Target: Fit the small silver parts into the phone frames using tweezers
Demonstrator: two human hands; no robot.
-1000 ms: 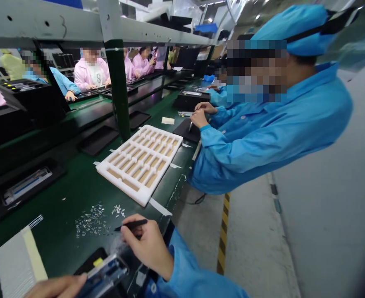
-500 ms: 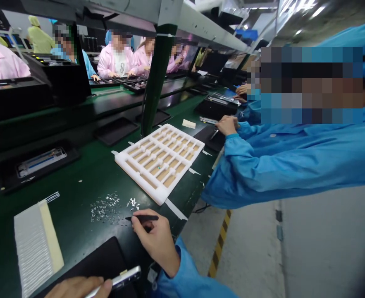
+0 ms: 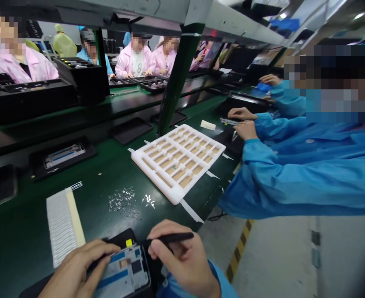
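At the bottom of the head view, my left hand is closed on the edge of a phone frame, which lies face up over a black mat. The frame shows blue strips, and a small yellow tab stands at its top edge. My right hand pinches black tweezers, their tip just right of the frame's top corner. Beyond my hands, many tiny metal pieces are scattered on the green bench, beside a small heap of brighter pieces.
A white foam tray with slots is taped to the bench. On the left lies a sheet of thin clear strips. Black trays with phone frames sit farther back. A co-worker's blue sleeve reaches in from the right, past a green post.
My right hand has drawn the tweezers back from the scattered pieces to beside the phone frame. The frame has turned from edge-on to face up. The view has swung left.
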